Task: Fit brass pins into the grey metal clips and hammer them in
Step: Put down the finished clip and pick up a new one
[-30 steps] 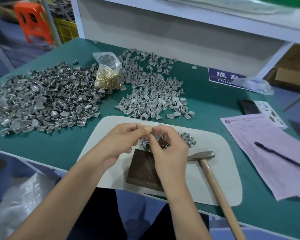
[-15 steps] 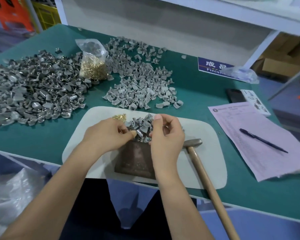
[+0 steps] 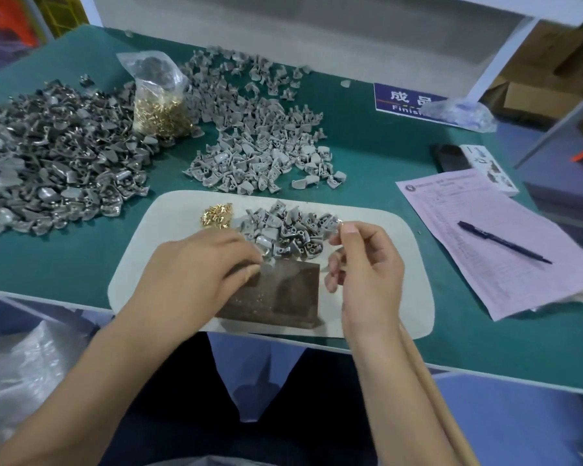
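A small heap of grey metal clips point(image 3: 290, 230) lies on the white mat point(image 3: 404, 264), with a few loose brass pins point(image 3: 216, 215) at its left. In front of the heap sits a dark metal block point(image 3: 283, 294). My left hand point(image 3: 199, 274) pinches one grey clip point(image 3: 269, 264) and holds it on the block's far left corner. My right hand point(image 3: 367, 274) is at the heap's right edge, with thumb and forefinger pinching a small shiny grey clip point(image 3: 336, 224). The hammer's wooden handle point(image 3: 428, 381) runs out from under my right wrist, and its head is mostly hidden.
A clear bag of brass pins point(image 3: 159, 105) stands at the back between a big dark clip pile point(image 3: 48, 156) and a lighter clip pile point(image 3: 260, 139). A pink form point(image 3: 505, 257) with a pen point(image 3: 502, 242), a phone point(image 3: 450, 158) and a blue sign point(image 3: 408, 100) lie to the right.
My hands have come apart. The left lowered its clip onto the block's corner, and the right moved right to the edge of the small heap. The camera tilted down.
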